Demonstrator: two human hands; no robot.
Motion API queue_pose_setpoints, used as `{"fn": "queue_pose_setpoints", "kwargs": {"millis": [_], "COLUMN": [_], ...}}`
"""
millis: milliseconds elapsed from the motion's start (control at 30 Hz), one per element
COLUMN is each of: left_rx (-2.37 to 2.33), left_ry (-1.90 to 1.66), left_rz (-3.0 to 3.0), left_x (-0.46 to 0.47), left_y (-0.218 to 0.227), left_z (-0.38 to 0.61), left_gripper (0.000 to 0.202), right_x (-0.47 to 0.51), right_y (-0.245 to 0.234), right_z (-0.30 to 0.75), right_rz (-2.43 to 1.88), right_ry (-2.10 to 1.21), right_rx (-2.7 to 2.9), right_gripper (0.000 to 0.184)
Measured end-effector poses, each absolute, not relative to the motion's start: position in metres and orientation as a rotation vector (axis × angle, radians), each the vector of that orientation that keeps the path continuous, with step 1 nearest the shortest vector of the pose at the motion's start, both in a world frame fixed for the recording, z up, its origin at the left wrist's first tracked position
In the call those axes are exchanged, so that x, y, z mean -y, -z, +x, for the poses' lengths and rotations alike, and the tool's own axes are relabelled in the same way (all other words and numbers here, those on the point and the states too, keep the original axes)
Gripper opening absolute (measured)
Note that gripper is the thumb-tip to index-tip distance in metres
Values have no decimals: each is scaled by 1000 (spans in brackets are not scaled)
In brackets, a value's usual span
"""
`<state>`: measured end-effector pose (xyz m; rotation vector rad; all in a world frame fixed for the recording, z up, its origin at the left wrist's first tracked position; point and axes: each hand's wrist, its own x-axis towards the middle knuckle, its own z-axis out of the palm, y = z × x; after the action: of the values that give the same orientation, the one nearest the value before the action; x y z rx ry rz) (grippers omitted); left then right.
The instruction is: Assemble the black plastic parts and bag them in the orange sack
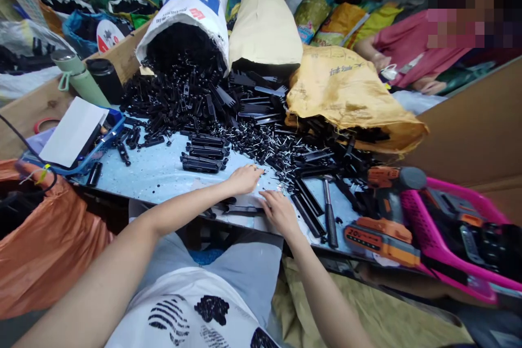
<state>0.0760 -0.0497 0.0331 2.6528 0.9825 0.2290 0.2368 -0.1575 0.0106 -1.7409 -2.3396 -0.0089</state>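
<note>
My left hand [246, 179] is over the blue work surface [163, 176], its fingers drawn together beside the near edge of a pile of small screws [265, 144]. Whatever is between its fingertips is too small to make out. Just to the right and nearer me, my right hand [280, 212] points its slightly parted fingers toward the left; I see nothing held in it. Below the hands, a black plastic strip [244, 210] lies along the table's near edge. Several assembled black plastic parts [204, 153] are stacked to the left of the screws.
A hammer [329, 212], a cordless drill [385, 217] and a pink basket [411, 223] are on the right. Behind, a white sack [196, 5], a cream sack [265, 27] and a yellow sack [342, 87] spill black parts. A blue basket [95, 147] stands left; another person [428, 49] sits back right.
</note>
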Motion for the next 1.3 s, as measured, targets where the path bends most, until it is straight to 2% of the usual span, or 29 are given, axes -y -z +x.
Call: {"fn": "queue_pose_setpoints", "kwargs": {"millis": [200,367,433,500,600,733,800,1100,1300], "left_rx": [-1042,-1266,-1336,-1365,-1394,-1446,-1450,-1389,-1360], "left_ry": [-182,-477,-695,-744,-628,-426,-331,56,-8], "left_rz": [2639,2512,2378,2301,2278,2338,2404,2634,2676], "left_x": [28,50,64,80,101,113,112,108,106], "left_y": [-30,-42,-44,-43,-40,-41,-44,-67,-60], "left_z": [106,14,-34,-73,-105,-110,-107,-92,-81], "left_gripper": [18,22,22,22,22,25,25,30,19], "right_x": [84,51,54,65,88,118,128,145,147], "right_y": [0,9,7,1,-12,-30,-35,-40,-52], "right_z": [255,249,241,230,210,185,178,172,170], "right_rz": [-1968,-1933,-1840,-1688,-1552,-1590,-1586,-1559,-1518], "right_ry": [83,-86,-116,-178,-395,-819,-888,-589,-540], "right_rx": [2140,2203,2141,2044,1933,1800,1803,2170,2244], "right_gripper": [33,30,28,28,27,29,27,22,23]}}
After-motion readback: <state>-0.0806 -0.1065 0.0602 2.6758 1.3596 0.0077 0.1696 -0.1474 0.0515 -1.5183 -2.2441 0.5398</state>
